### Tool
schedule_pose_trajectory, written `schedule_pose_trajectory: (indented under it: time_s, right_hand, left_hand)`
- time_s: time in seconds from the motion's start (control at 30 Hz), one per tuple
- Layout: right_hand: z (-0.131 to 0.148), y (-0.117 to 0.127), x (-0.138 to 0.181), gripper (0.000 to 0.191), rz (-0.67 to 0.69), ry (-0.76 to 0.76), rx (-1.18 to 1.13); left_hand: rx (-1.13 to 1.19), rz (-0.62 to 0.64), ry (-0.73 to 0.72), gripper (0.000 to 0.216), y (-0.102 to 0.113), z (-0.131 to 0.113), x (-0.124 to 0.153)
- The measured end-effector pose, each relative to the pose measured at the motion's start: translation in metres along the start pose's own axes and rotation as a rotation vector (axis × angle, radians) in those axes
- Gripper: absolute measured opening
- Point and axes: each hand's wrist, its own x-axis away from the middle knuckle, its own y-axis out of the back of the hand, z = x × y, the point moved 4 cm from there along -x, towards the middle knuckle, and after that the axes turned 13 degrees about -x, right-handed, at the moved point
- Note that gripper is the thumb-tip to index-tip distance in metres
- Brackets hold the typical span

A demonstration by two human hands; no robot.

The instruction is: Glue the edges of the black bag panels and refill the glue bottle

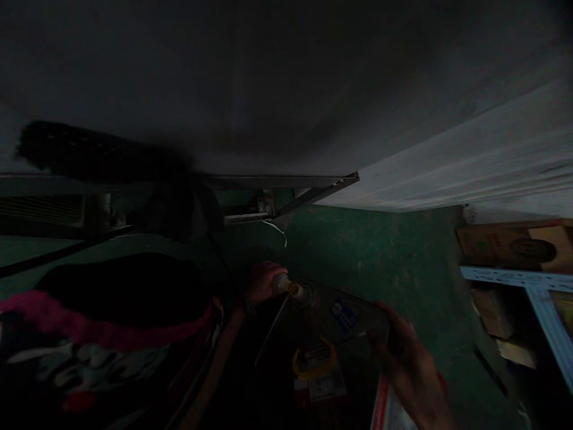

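Note:
The scene is very dark. A clear plastic bottle (344, 313) with a small blue label lies roughly level between my hands. My left hand (263, 280) is closed round its pale cap and neck (289, 288). My right hand (405, 352) is wrapped round the bottle's other end, fingers curled over it. Just below the bottle stands a container with a yellow handle and a paper label (316, 364). A thin pale rod or cord (271, 331) slants down from the bottle's neck.
A white panel or tabletop (447, 173) with a metal frame (313, 191) overhangs a green floor (380, 251). At the right is a pale blue metal rack (537, 292) with cardboard boxes (514, 245). Dark patterned clothing with a pink band (89, 328) fills the lower left.

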Motion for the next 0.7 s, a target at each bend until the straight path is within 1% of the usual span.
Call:
schedule_pose_trajectory:
  time_s: [0.1, 0.33, 0.47, 0.53, 0.7]
  right_hand:
    - [-0.002, -0.0005, 0.0, 0.051, 0.032, 0.02, 0.021]
    - [-0.0055, 0.0007, -0.0012, 0.05, 0.012, 0.052, 0.043]
    - [-0.0019, 0.0006, -0.0004, 0.049, -0.023, 0.054, 0.034]
    - [-0.0011, -0.0009, -0.0004, 0.05, -0.012, 0.044, 0.024]
    - [-0.0063, -0.0013, -0.0018, 0.05, 0.019, 0.075, 0.026]
  left_hand:
    - [0.0, 0.012, 0.02, 0.052, 0.0024, -0.001, 0.0001]
    - [-0.04, 0.019, 0.014, 0.055, -0.0039, 0.0036, -0.0004]
    - [-0.051, 0.038, 0.023, 0.055, -0.002, 0.0014, 0.0001]
    - [-0.047, 0.045, 0.024, 0.054, -0.0003, 0.0001, 0.0004]
    - [-0.048, 0.021, 0.019, 0.053, -0.0018, 0.0026, 0.0]
